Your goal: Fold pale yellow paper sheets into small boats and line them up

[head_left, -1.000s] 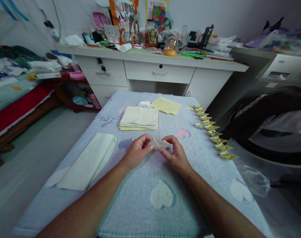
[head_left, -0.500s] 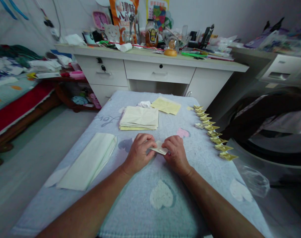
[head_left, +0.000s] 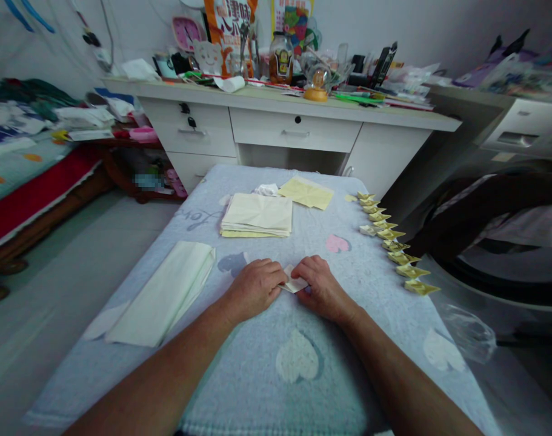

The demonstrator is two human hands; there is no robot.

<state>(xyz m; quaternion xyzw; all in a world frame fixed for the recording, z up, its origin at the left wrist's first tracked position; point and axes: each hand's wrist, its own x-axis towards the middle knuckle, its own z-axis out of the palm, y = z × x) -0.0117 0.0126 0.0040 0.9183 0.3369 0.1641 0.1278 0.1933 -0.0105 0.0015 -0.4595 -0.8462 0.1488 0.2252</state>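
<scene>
Between my hands lies a small piece of folded paper (head_left: pixel 294 282), pale cream, low over the cloth. My left hand (head_left: pixel 259 286) is closed on its left corner, the fingers bent over it. On the opposite side my right hand (head_left: pixel 319 284) pinches the paper's right part; the fingertips partly cover it. Beyond them sits a stack of cream paper sheets (head_left: pixel 257 213) with creases. A yellow paper sheet (head_left: pixel 306 192) rests behind the stack to the right. Several folded yellow paper boats (head_left: pixel 403 258) stand in a row along the table's right side.
A long folded pale green cloth or paper (head_left: pixel 164 297) lies at the left. The table is covered with a blue patterned cloth (head_left: pixel 239 387). Behind it stands a white desk (head_left: pixel 294 130) crowded with objects. A front-loading washing machine (head_left: pixel 507 181) borders the right side.
Both hands have come slightly lower and nearer to me with the folded paper. My left hand has turned flatter, its back now facing up more. The paper's visible shape has changed.
</scene>
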